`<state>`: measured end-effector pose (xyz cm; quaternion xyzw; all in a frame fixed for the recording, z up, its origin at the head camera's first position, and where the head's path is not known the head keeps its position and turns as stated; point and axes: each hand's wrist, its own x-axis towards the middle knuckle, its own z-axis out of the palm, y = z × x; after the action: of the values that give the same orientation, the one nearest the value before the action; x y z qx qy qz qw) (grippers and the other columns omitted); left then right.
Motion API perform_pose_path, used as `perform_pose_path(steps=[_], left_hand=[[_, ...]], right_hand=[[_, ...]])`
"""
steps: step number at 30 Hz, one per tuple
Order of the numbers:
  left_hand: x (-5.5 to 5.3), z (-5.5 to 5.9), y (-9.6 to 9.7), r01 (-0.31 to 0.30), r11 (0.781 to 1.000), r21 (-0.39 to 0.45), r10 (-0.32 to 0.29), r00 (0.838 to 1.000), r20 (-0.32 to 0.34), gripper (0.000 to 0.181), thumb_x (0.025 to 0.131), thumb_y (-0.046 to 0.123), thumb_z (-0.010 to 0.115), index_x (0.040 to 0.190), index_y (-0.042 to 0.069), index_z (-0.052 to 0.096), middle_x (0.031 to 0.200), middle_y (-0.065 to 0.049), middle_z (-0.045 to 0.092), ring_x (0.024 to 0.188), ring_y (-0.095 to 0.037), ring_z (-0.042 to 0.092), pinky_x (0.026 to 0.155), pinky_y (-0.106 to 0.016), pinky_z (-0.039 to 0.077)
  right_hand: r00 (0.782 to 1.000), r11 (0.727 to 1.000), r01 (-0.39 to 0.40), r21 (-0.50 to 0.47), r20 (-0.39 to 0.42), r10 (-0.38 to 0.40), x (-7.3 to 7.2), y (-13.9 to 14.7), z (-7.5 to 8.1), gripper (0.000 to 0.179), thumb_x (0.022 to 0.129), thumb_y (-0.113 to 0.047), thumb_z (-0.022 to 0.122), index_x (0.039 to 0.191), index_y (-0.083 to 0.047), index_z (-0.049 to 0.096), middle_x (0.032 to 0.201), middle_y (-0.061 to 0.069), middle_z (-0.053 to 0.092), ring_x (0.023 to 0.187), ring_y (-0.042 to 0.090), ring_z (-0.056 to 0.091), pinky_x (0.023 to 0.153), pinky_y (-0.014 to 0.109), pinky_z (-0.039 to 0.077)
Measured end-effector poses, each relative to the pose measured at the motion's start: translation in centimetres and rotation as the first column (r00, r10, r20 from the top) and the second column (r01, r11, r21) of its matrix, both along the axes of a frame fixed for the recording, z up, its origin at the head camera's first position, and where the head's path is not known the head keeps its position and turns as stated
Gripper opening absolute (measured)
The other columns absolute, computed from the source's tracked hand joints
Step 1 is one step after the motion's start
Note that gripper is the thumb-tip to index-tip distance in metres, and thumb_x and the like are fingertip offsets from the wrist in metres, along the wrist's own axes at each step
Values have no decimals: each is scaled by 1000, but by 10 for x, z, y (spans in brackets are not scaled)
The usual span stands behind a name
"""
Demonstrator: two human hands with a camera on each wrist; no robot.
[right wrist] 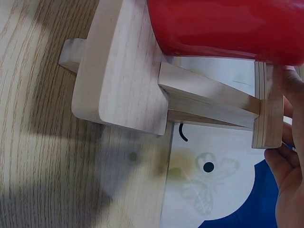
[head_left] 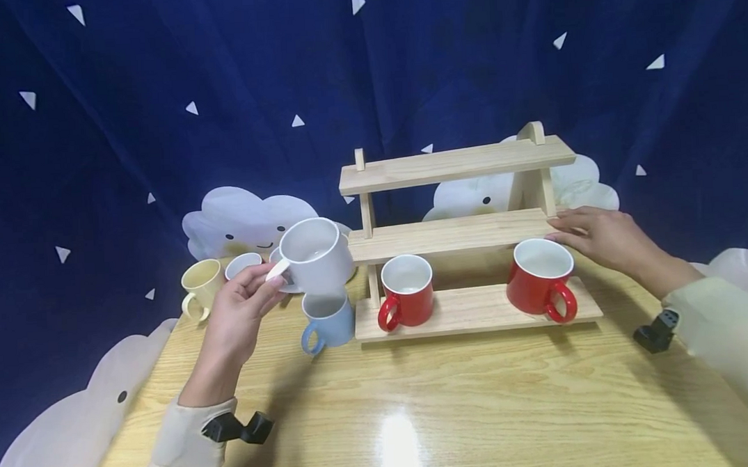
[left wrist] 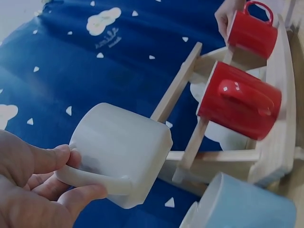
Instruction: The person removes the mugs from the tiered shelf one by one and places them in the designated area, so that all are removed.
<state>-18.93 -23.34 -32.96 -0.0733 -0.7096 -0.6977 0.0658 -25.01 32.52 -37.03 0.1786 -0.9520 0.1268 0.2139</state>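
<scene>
Handle [head_left: 279,269] of a white mug [head_left: 320,265] is being pinched between thumb and fingers of the left hand [head_left: 238,314]; the grip is clamping firmly there. The mug is hanging raised over the table [head_left: 494,395], mouth facing upward, just off the left end of a wooden shelf [head_left: 459,165]; whether its side is touching the shelf cannot be told. The right hand [head_left: 606,239] is gripping the right end of the middle board [head_left: 449,237], thumb and fingers closing about that end.

The shelf is standing toward the table's far edge. Its bottom board [head_left: 471,311] is bearing two mugs: a left red mug [head_left: 416,300] near the left end and a right red mug [head_left: 535,286] near the right end, both upright, handles pointing toward the board's front edge. A blue mug [head_left: 335,327] is standing upright on the table, just beside the bottom board's left end, below the raised mug.

Near the table's far left corner, a yellow mug [head_left: 205,282] is standing, with a pale mug [head_left: 244,263] just beside it, partly hidden by the left hand. A navy curtain [head_left: 229,66] is hanging behind the table's far edge.
</scene>
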Motion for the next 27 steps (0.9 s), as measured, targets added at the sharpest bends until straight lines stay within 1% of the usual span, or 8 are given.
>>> perform_pose_path(steps=[4, 7, 10, 14, 17, 21, 27], left_hand=[[5, -6, -9, -33, 999, 15, 33, 999, 19, 26, 95, 5, 64, 117, -7, 57, 99, 0, 71, 98, -14, 67, 90, -28, 53], [9, -12, -16, -48, 998, 33, 47, 999, 18, 28, 95, 4, 64, 119, -8, 56, 101, -2, 71, 100, -14, 66, 91, -28, 53], [13, -18, -23, -62, 997, 53, 61, 998, 9, 24, 94, 3, 64, 116, -5, 59, 100, -3, 72, 100, -14, 66, 90, -27, 53], [19, -25, -32, -88, 991, 98, 88, 996, 2, 15, 94, 2, 64, 109, 2, 65, 97, -4, 73, 97, -13, 67, 88, -25, 53], [23, -31, -39, -114, 985, 130, 115, 993, 2, 14, 93, 1, 64, 107, 6, 66, 96, -2, 73, 96, -11, 67, 87, -24, 53], [27, -37, -47, -149, 976, 156, 151, 989, 3, 14, 93, 0, 64, 106, 7, 67, 95, 0, 73, 95, -11, 68, 87, -24, 53], [31, -49, -58, -218, 963, 160, 216, 976, 34, 14, 93, -1, 63, 104, 7, 67, 95, 1, 73, 94, -8, 68, 87, -22, 52]], right_hand=[[1000, 1000, -4, 1, -5, 4, 0, 0, 0, 38, 85, -28, 76, 114, -4, 72, 120, 23, 64, 114, 43, 57, 91, 64, 43], [1000, 1000, -8, -1, -8, 8, 0, 0, 1, 37, 85, -28, 76, 114, -4, 72, 120, 23, 65, 114, 43, 57, 91, 64, 43], [1000, 1000, -19, -7, -14, 19, 1, 0, 1, 36, 85, -26, 76, 113, -4, 72, 119, 22, 65, 113, 43, 57, 89, 64, 43], [999, 1000, -28, -8, -23, 28, 2, 0, 1, 35, 84, -24, 76, 112, -4, 73, 118, 22, 65, 112, 43, 58, 87, 64, 44], [999, 1000, -25, -5, -26, 25, 1, 0, 1, 35, 84, -24, 76, 113, -3, 73, 118, 22, 65, 112, 43, 58, 88, 64, 44], [1000, 1000, -18, -2, -16, 18, 1, 0, 1, 36, 85, -25, 76, 113, -4, 72, 118, 23, 65, 113, 43, 57, 90, 64, 43], [1000, 1000, -15, 4, -12, 15, 2, 0, -1, 37, 85, -26, 76, 114, -4, 72, 119, 23, 65, 114, 43, 57, 90, 64, 43]])
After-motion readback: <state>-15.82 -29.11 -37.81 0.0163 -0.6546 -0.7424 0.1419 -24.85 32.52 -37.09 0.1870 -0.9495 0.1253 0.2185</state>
